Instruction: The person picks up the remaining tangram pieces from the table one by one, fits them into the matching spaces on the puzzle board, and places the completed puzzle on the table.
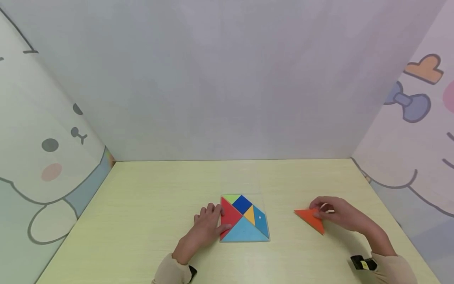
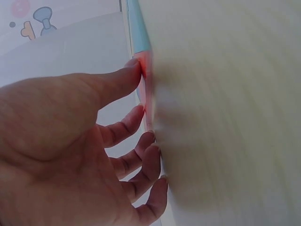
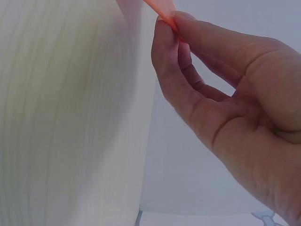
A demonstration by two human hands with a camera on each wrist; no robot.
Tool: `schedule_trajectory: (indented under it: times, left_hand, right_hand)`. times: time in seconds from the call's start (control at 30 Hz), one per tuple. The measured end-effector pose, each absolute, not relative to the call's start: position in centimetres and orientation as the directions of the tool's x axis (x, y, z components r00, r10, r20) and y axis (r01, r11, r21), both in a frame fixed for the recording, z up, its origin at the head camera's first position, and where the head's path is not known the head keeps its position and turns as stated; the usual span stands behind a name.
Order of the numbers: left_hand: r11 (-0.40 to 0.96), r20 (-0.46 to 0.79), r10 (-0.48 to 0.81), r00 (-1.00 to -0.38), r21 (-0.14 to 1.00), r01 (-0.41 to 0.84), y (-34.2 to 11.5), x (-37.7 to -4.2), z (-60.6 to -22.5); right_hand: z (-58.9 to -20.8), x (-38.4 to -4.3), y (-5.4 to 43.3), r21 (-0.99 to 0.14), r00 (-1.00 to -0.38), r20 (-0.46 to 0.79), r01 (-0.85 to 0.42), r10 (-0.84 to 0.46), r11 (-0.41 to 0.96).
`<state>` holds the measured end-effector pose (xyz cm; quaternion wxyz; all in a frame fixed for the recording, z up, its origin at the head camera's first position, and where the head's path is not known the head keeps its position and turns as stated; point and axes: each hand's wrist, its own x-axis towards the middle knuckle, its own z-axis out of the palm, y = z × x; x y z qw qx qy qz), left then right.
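Note:
My right hand point(image 1: 335, 213) pinches an orange triangular tangram piece point(image 1: 311, 219) by one corner between thumb and fingers, to the right of the puzzle. In the right wrist view only a corner of that orange piece point(image 3: 162, 8) shows beyond the fingertips. At the middle of the table lies a clear tray point(image 1: 244, 241) of tangram pieces. My left hand point(image 1: 205, 225) rests at its left edge, thumb and fingertips touching the rim and the red piece point(image 1: 229, 215), fingers loosely bent. The left wrist view shows this hand point(image 2: 80, 127) along the tray's side.
Inside the tray sit a light blue triangle point(image 1: 246, 232), a dark blue square point(image 1: 242, 204), a yellow triangle point(image 1: 250, 215), a medium blue piece point(image 1: 261, 221) and a green piece point(image 1: 231, 198). A faint transparent sheet point(image 1: 240, 177) lies behind. Walls with cartoon prints enclose the pale table point(image 1: 159, 189).

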<state>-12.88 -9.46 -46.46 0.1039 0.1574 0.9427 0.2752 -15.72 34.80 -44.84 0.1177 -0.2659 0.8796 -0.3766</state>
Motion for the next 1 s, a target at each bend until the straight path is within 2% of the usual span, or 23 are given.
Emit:
schedule_trajectory:
  times: [0.23,0.5,1.0]
  left_hand:
    - [0.802,-0.108,0.352,-0.93,0.546,0.241,-9.5,-12.8,-46.5]
    - [0.798,-0.101,0.361,-0.927,0.548,0.251,-9.5,-12.7,-46.6]
    - [0.801,-0.104,0.354,-0.929,0.548,0.243,-9.4,-12.7,-46.4]
  right_hand:
    - [-44.6,-16.1,34.1,-0.737,-0.838,-0.011,-0.362,-0.545,0.571]
    - [-44.9,-16.7,32.6,-0.763,-0.833,0.048,-0.386,-0.551,0.518]
    - [-45.5,-17.8,30.2,-0.748,-0.84,0.053,-0.392,-0.54,0.536]
